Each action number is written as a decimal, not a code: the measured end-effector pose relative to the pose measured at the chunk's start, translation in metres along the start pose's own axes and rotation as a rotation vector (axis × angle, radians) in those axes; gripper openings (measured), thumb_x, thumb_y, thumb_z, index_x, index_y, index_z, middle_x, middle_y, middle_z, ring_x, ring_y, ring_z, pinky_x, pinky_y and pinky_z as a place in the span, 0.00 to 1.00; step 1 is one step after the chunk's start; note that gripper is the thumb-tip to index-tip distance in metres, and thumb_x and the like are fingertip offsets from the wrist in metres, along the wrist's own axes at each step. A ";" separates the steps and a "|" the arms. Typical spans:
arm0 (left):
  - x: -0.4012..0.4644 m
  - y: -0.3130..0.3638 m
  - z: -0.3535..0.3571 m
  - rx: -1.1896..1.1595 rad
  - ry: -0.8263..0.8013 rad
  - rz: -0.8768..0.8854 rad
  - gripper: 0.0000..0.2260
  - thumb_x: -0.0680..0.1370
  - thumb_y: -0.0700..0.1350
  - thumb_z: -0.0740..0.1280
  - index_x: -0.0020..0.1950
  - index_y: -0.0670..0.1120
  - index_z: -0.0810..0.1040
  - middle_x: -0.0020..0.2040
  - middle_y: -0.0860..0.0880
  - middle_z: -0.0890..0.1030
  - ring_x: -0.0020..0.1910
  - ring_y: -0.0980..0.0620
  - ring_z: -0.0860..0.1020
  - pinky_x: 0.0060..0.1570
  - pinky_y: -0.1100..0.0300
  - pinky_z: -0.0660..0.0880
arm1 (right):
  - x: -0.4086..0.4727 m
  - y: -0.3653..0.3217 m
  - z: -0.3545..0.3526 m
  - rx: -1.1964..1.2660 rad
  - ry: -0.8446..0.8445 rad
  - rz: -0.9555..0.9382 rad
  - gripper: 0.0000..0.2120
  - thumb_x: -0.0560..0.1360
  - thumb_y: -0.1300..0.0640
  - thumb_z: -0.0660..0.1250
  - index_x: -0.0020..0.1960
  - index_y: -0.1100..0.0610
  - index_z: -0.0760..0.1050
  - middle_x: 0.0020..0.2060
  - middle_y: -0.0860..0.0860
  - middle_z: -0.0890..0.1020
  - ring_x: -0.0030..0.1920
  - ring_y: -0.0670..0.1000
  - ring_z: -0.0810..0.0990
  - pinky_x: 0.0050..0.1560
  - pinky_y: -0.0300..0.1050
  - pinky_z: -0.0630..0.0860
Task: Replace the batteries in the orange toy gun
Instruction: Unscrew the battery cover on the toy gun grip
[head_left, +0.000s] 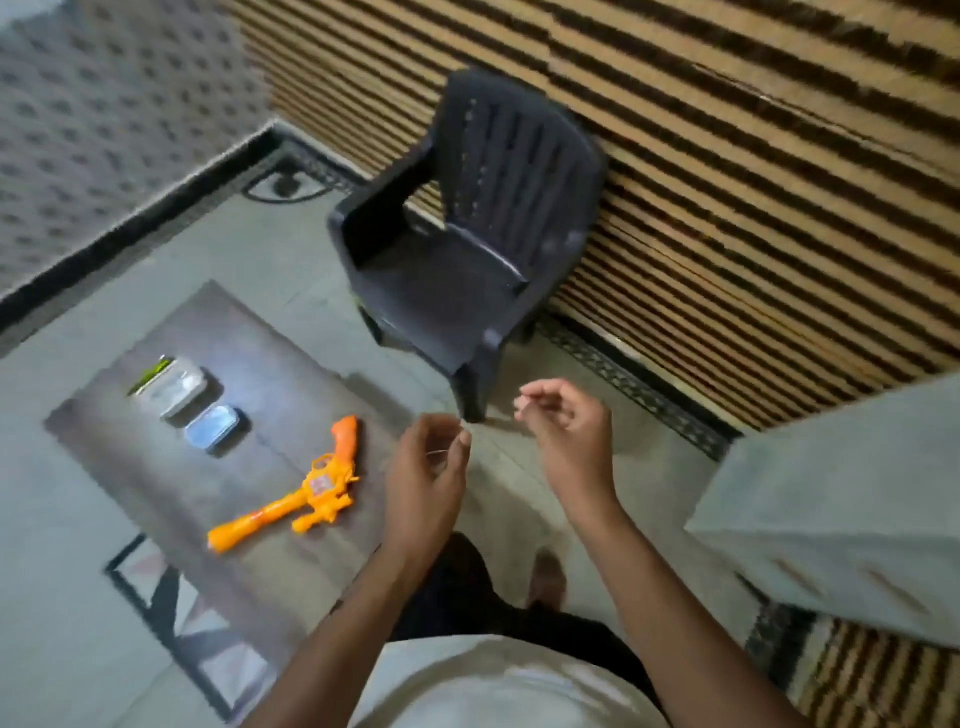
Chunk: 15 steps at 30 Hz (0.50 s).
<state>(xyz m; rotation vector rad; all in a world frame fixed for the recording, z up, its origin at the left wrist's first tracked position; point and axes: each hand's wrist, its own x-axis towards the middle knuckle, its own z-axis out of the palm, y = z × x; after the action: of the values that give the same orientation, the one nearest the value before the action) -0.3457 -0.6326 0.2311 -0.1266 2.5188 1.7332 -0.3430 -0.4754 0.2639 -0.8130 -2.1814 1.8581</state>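
Observation:
The orange toy gun (301, 493) lies flat on a low dark table (156, 467), barrel towards the near left, grip towards the far right. Behind it on the table sit a bluish tray (214, 427) and a silver tray (182, 387), with something green (150, 375) at the silver tray's far side. My left hand (428, 478) hovers just right of the gun, fingers loosely curled, nothing clearly held. My right hand (569, 431) hangs further right over the floor, fingers apart and empty. The frame is motion-blurred.
A dark plastic chair (467, 244) stands on the floor beyond the table, against a striped slatted wall (727, 182). A pale block (841, 509) juts in at the right. My legs and a foot (548, 577) show below my hands.

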 end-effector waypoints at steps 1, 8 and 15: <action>0.006 0.000 -0.002 -0.004 0.059 -0.024 0.04 0.81 0.43 0.70 0.52 0.52 0.80 0.47 0.56 0.84 0.47 0.59 0.83 0.50 0.57 0.81 | 0.016 -0.004 0.008 -0.015 -0.058 -0.008 0.08 0.75 0.64 0.73 0.46 0.52 0.83 0.39 0.50 0.87 0.43 0.50 0.87 0.46 0.45 0.85; 0.068 -0.019 -0.024 -0.070 0.463 -0.161 0.03 0.80 0.42 0.71 0.53 0.46 0.81 0.47 0.52 0.85 0.47 0.57 0.83 0.51 0.56 0.81 | 0.100 -0.032 0.111 -0.084 -0.370 -0.144 0.12 0.74 0.66 0.72 0.41 0.49 0.81 0.37 0.56 0.86 0.42 0.60 0.86 0.46 0.53 0.81; 0.113 -0.024 -0.076 -0.154 0.706 -0.251 0.02 0.80 0.41 0.70 0.52 0.47 0.80 0.46 0.55 0.83 0.47 0.59 0.82 0.49 0.63 0.79 | 0.126 -0.066 0.202 -0.141 -0.604 -0.276 0.08 0.75 0.69 0.72 0.45 0.56 0.83 0.40 0.55 0.86 0.44 0.56 0.86 0.49 0.51 0.83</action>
<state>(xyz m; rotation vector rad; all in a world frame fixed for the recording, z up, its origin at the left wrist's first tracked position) -0.4565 -0.7149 0.2227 -1.2003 2.5968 2.0203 -0.5609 -0.5924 0.2559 0.0687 -2.6132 1.9980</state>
